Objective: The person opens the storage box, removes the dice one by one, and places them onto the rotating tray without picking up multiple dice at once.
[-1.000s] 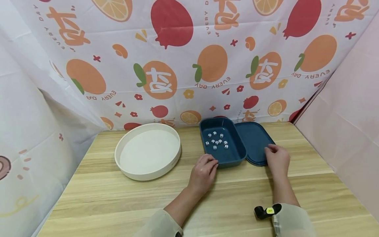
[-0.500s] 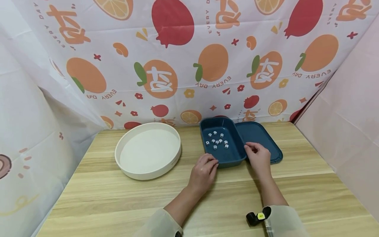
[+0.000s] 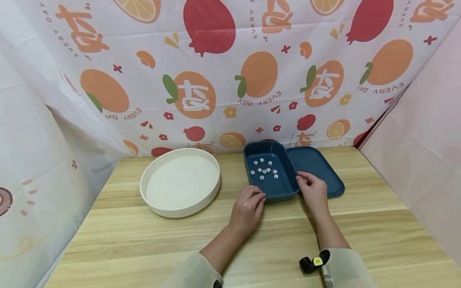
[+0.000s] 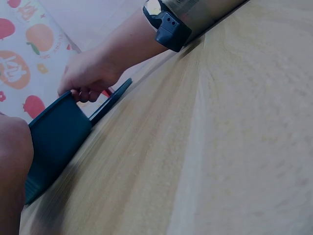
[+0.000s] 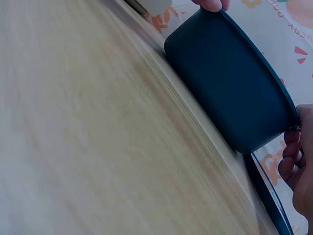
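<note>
Nearest, at the bottom of the head view, two pale beige sleeves [image 3: 347,266] reach in over a light wood-grain table [image 3: 173,248]. A small black device [image 3: 310,265] with a yellow label sits at the right cuff.

Just below and right of the frame's centre, the left hand [image 3: 246,210] has its fingers bent, pinching the near left corner of a deep, dark blue rectangular container [image 3: 279,189] with rounded corners. To its right, the right hand [image 3: 314,192] has its fingers curled in, the thumb and forefinger closed on the rim at the near right corner. Both wrist views show the fingers of each hand gathered at the rim, with little gap between them.

The container stands upright on the table, right of centre. About ten small white cube dice [image 3: 275,177] with dark pips lie loosely scattered on its floor, mostly toward the left and middle.

Against its right side, a flat dark blue lid [image 3: 317,166] lies on the table, partly hidden behind the right hand. Left of centre, well apart from the container, rests a shallow round cream tray [image 3: 180,212].

Farthest, filling the upper frame, hangs a white cloth [image 3: 223,96] printed with oranges and red fruit.
</note>
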### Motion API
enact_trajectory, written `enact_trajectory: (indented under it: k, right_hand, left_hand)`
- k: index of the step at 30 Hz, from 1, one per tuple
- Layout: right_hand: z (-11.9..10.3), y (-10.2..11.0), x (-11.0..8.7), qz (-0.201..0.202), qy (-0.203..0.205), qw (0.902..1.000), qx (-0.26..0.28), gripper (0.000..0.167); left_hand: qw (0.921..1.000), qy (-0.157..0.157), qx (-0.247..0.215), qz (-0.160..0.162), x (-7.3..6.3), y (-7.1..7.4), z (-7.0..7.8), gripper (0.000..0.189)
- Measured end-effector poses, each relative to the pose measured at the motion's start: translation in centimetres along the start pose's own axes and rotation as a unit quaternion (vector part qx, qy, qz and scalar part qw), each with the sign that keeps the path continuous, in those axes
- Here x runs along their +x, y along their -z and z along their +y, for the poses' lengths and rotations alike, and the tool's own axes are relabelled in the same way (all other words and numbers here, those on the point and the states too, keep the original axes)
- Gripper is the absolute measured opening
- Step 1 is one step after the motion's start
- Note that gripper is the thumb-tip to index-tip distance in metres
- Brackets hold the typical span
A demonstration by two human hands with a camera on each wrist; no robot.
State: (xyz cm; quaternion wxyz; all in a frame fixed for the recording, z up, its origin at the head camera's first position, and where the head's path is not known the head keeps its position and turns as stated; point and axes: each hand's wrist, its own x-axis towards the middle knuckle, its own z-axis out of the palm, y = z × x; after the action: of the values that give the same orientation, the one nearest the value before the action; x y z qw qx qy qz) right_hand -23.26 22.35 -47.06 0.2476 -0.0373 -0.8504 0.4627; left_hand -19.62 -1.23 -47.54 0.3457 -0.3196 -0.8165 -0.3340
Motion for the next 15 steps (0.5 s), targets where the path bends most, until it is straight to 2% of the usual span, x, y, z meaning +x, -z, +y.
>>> enact_trajectory:
  k: [15]
  right_hand:
    - [-0.16,-0.1,-0.29,0.012,0.02,0.9997,0.0,0.017]
  left_hand:
    - [0.9999,0.009,0.002,-0.004,0.03,0.21,0.28,0.006]
